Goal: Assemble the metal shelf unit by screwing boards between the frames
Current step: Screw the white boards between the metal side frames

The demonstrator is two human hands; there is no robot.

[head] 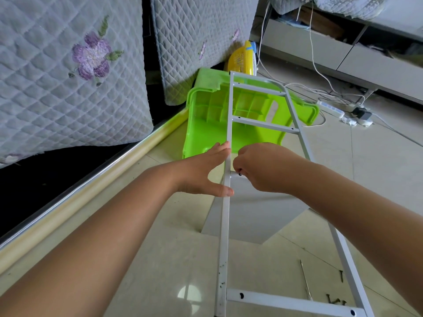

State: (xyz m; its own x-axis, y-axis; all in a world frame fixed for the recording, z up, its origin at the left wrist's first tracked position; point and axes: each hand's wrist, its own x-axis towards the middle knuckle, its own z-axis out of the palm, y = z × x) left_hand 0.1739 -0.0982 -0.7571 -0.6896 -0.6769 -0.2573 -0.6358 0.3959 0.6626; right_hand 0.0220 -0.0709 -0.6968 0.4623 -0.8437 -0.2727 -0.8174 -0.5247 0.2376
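Both bare arms outstretched, left hand open — fingers straight, right hand curled, fingertips pinching

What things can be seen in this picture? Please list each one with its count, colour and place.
metal frame: 1, white-grey, upright in centre
board: 1, grey, behind frame
screw: 1, dark, at frame rung
loose screws: several, dark, floor lower right
screwdriver: 1, thin, floor lower right
plastic stool: 1, green, tipped behind frame
power strip: 1, white, floor right
quilted covers: 2, grey, left
left hand: steadies frame upright
right hand: pinches screw
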